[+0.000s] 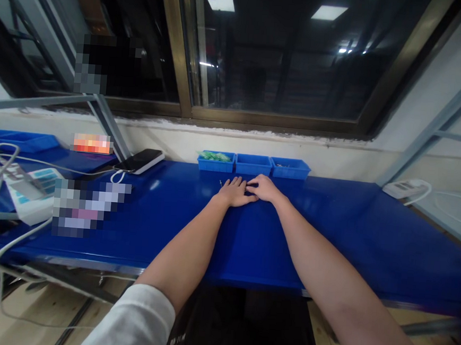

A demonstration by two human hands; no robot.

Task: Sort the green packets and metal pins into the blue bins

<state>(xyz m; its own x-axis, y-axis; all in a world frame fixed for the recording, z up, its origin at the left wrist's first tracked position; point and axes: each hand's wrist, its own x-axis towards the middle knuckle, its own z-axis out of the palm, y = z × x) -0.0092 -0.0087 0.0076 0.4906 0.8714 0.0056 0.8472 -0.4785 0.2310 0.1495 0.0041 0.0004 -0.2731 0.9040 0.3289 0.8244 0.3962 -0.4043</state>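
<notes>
My left hand (234, 193) lies palm down on the blue table (163, 215), its fingers stretched out and a little apart. A small thin item (220, 183) shows on the table just beyond its fingers on the left. Close against it on the right is my right hand (264, 188), with thumb and fingertips pinched together beside the left hand's fingers. Whatever the pinch holds, if anything, is too small to make out. Behind both hands stand a blue bin of green pieces (216, 161), a middle blue bin (253, 165) and a right blue bin (290, 169) with small bits inside.
At the back left lies a phone-like black and white device (141, 161). Further left are a white power strip (35, 194), loose white cables and a blue tray (21, 141). A white adapter (407, 188) with a cable sits at the far right, near the grey frame post.
</notes>
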